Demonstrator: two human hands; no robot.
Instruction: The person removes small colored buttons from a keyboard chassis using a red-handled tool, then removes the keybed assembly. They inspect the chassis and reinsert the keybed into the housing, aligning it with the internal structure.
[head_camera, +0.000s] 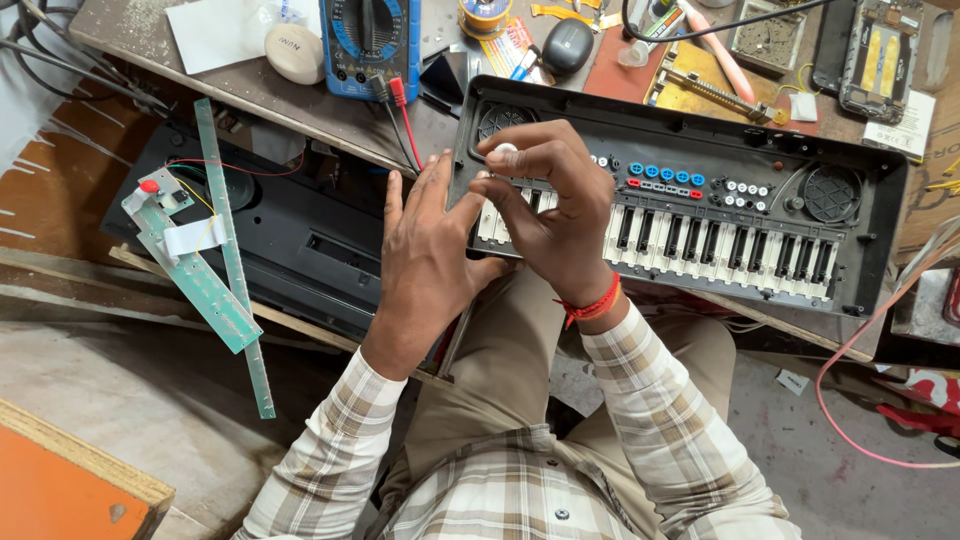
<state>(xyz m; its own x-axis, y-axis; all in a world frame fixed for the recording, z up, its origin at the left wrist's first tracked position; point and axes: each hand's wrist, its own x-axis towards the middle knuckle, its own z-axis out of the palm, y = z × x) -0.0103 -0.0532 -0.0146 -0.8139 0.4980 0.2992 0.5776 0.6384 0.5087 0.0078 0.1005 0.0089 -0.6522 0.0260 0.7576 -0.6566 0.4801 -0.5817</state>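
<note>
Keyboard (700, 190) is the landmark: a small black electronic one lying across the person's lap and the workbench edge. Over its left end the right hand (550, 205) pinches a small white knob (506, 149) between fingertips. Just left of it, the left hand (425, 255) rests open, fingers spread, thumb touching the keyboard's left edge. A green circuit board (195, 265) lies well left.

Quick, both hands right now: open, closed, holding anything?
Left hand: open, fingers spread flat against the left end of the keyboard, gripping nothing.
Right hand: closed, fingertips pinching a small white piece.
</note>
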